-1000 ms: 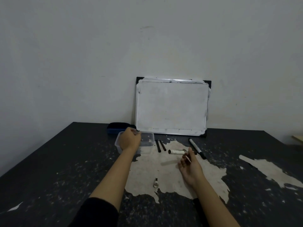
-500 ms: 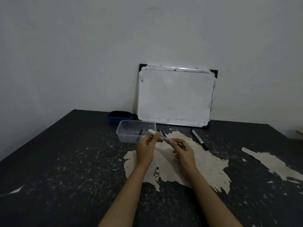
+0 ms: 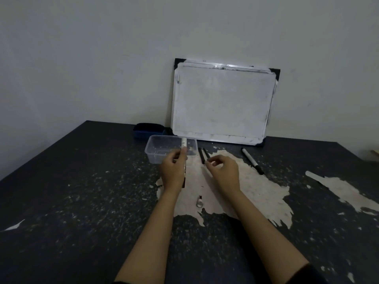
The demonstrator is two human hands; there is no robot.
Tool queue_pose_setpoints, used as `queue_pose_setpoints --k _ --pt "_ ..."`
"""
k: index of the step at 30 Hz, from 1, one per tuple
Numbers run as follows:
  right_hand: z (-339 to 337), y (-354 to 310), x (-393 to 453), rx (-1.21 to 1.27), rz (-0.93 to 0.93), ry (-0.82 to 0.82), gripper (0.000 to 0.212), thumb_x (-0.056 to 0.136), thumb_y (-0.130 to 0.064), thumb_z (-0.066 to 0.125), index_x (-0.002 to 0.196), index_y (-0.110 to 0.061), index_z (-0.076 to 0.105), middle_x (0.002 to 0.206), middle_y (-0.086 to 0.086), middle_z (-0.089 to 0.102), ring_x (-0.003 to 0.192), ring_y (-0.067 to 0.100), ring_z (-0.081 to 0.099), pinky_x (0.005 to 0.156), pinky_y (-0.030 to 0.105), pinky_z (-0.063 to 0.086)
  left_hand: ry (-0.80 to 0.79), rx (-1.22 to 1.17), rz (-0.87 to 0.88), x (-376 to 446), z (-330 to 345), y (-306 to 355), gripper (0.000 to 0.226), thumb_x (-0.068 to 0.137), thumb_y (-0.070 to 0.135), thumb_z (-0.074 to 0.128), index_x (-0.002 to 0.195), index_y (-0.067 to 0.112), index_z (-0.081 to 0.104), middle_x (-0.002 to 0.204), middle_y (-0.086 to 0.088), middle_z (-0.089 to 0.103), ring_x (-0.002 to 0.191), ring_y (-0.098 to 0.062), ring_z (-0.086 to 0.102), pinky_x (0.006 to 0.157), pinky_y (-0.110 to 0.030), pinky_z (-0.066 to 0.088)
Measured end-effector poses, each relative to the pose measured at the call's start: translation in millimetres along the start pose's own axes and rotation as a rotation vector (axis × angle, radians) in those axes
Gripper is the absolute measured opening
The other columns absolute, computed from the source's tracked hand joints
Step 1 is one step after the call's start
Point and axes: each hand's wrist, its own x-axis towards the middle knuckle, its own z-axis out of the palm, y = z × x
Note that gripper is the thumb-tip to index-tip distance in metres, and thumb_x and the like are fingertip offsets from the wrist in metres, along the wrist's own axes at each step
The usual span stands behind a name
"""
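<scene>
Left hand [image 3: 173, 171] grips marker [image 3: 184, 144] at tub [image 3: 152, 158]; right hand [image 3: 223, 173] curled (holding anything? can't tell). Sticks [image 3: 201, 158], pen [image 3: 252, 160] look left to collect.

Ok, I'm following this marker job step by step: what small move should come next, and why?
Probably the right hand pinching one of the two black sticks: its curled fingertips sit just at their near ends, while the left hand grips the white marker in front of the clear container.
</scene>
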Motion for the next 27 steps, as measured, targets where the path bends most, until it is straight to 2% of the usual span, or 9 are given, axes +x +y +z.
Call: queue_pose_setpoints --k 3,7,11,13,16,19,22,27 --pt "17 2 22 -0.174 -0.029 0.002 0.026 0.08 -0.042 0.077 0.089 -0.018 0.078 0.079 -0.001 0.067 0.087 0.02 0.063 0.068 0.029 0.053 -0.041 0.102 0.068 1 1 -7 0.024 0.093 0.038 0.058 0.093 0.019 0.072 0.081 0.006 0.069 0.076 -0.008 0.064 0.062 -0.011 0.047" --pt "28 3 29 -0.298 -0.022 -0.015 0.028 0.077 -0.041 0.077 0.088 -0.015 0.076 0.09 0.004 0.065 0.097 0.025 0.06 0.075 0.039 0.058 -0.052 0.116 0.077 5 3 -17 0.029 0.091 0.04 0.06 0.095 0.015 0.073 0.082 0.002 0.071 0.077 -0.013 0.067 0.067 -0.023 0.053" --pt "25 7 29 -0.275 0.003 0.006 0.017 0.076 -0.031 0.074 0.082 -0.016 0.075 0.084 0.003 0.065 0.092 0.022 0.062 0.069 0.03 0.053 -0.059 0.142 0.102 8 4 -21 0.027 0.09 0.041 0.06 0.095 0.018 0.074 0.083 0.003 0.071 0.078 -0.012 0.067 0.068 -0.027 0.054" --pt "15 7 28 -0.186 0.027 0.073 0.014 0.078 -0.031 0.075 0.082 -0.017 0.073 0.083 -0.002 0.065 0.086 0.018 0.062 0.068 0.029 0.051 -0.074 0.135 0.104 7 5 -20 0.024 0.091 0.041 0.06 0.096 0.022 0.073 0.086 0.003 0.072 0.08 -0.013 0.067 0.071 -0.028 0.055" --pt "-7 1 21 0.135 0.08 0.139 0.011 0.086 -0.024 0.075 0.092 -0.017 0.07 0.083 -0.012 0.068 0.077 0.008 0.065 0.069 0.027 0.053 -0.115 0.115 0.11 6 5 -18 0.019 0.091 0.039 0.06 0.098 0.027 0.072 0.09 0.006 0.071 0.084 -0.011 0.065 0.073 -0.024 0.052" --pt "-16 -1 17 0.465 0.158 0.103 0.017 0.09 -0.021 0.073 0.104 -0.012 0.068 0.094 -0.001 0.074 0.086 0.012 0.072 0.076 0.025 0.058 -0.157 0.157 0.175 5 5 -17 0.027 0.092 0.04 0.059 0.107 0.021 0.072 0.094 0.005 0.07 0.086 -0.01 0.064 0.074 -0.023 0.051" --pt "-13 0 16 0.767 0.318 0.057 0.021 0.094 -0.02 0.068 0.111 -0.007 0.066 0.101 0.011 0.074 0.081 0.017 0.073 0.075 0.028 0.059 -0.148 0.267 0.261 5 5 -17 0.036 0.093 0.042 0.055 0.118 0.019 0.068 0.102 0.004 0.065 0.088 -0.009 0.06 0.077 -0.021 0.05" --pt "-12 4 15 0.835 0.364 0.051 0.031 0.098 -0.02 0.063 0.123 -0.002 0.066 0.11 0.013 0.073 0.081 0.012 0.072 0.073 0.024 0.058 -0.146 0.42 0.37 0 4 -17 0.035 0.097 0.038 0.052 0.122 0.018 0.065 0.105 0.001 0.059 0.091 -0.008 0.056 0.078 -0.018 0.044"
